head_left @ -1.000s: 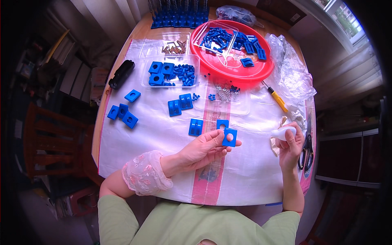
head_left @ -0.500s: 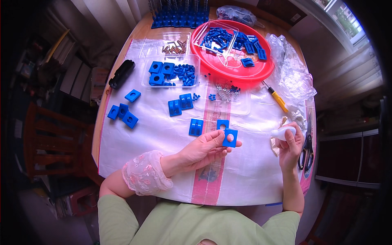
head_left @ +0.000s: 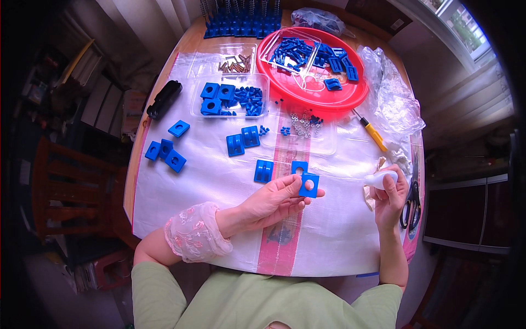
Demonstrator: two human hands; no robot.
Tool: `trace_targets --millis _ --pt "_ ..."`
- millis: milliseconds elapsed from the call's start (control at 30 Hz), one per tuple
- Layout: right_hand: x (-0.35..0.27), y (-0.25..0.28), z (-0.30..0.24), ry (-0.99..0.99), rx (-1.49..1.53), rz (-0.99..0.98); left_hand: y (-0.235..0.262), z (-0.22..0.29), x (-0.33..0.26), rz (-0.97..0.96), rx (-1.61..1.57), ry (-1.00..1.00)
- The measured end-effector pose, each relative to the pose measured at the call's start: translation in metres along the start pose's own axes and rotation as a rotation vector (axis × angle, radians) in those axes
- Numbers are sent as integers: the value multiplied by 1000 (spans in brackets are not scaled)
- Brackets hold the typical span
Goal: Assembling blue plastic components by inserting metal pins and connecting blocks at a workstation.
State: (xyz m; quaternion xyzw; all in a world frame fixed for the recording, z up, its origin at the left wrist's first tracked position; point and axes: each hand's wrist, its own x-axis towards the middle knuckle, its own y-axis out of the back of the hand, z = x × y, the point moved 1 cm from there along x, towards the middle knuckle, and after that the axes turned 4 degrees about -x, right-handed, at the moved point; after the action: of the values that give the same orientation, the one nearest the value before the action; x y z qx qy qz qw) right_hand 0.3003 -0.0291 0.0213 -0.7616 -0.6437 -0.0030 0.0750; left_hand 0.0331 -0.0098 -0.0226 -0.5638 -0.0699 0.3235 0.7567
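Between the thumb and fingers of my left hand [head_left: 262, 208] is a square blue plastic plate [head_left: 314, 192] with a round hole. It is tilted up over the table's middle. My right hand [head_left: 392, 202], farther right, is wrapped round a small white squeeze bottle [head_left: 382, 179]; its narrow tip points left, apart from the plate. Just beyond the held plate lies another holed blue plate [head_left: 296, 164], partly covered by it. A ridged blue piece [head_left: 263, 171] rests to its left, and two more ridged pieces [head_left: 235, 145] lie farther back. Several blue plates [head_left: 175, 161] are loose at the left.
A red round tray [head_left: 359, 98] with blue parts stands at the back. Left of it are clear boxes [head_left: 194, 105] holding blue pieces and brass-coloured pins. A yellow-handled screwdriver [head_left: 375, 136], crumpled plastic [head_left: 389, 93] and black scissors [head_left: 415, 204] lie right; a black case [head_left: 164, 100], left.
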Motion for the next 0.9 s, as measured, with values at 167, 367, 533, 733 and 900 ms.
trace_targets --millis 167,367,533,733,900 --pt "0 -1 0 -2 -10 7 1 -1 0 -5 -8 -4" --pt "0 -1 1 0 -3 11 2 -1 1 -5 -15 -9" --pt "0 -2 1 -6 -11 17 0 0 0 9 -9 -6" --pt "0 -3 0 0 -8 11 0 0 0 5 -20 -4" --pt "1 1 -1 7 46 16 1 0 0 6 -12 -10"
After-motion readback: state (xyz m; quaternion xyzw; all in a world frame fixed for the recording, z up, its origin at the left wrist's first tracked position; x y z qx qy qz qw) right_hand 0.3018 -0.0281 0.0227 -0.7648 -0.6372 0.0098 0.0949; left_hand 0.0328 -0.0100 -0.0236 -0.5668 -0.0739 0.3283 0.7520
